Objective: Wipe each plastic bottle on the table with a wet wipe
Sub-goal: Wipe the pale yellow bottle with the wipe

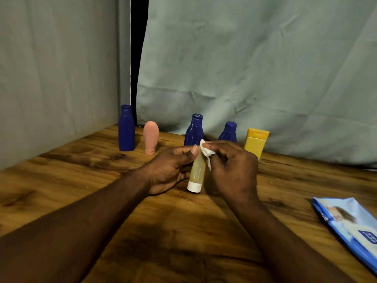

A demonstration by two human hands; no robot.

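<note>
Steadying the pale tube (197, 170) cap-down, the left grip (169, 170) holds it so the right grip (232, 168), pinching the wet wipe (206, 150), can rub its top end.

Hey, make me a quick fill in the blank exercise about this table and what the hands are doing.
1. The left hand grips a yellowish tube with a ____ cap.
2. The right hand presses a wet wipe against the ____.
3. Behind them stand ____ blue bottles.
4. The wipe pack lies on the ____ side of the table.
Missing words: white; tube; three; right.
</note>
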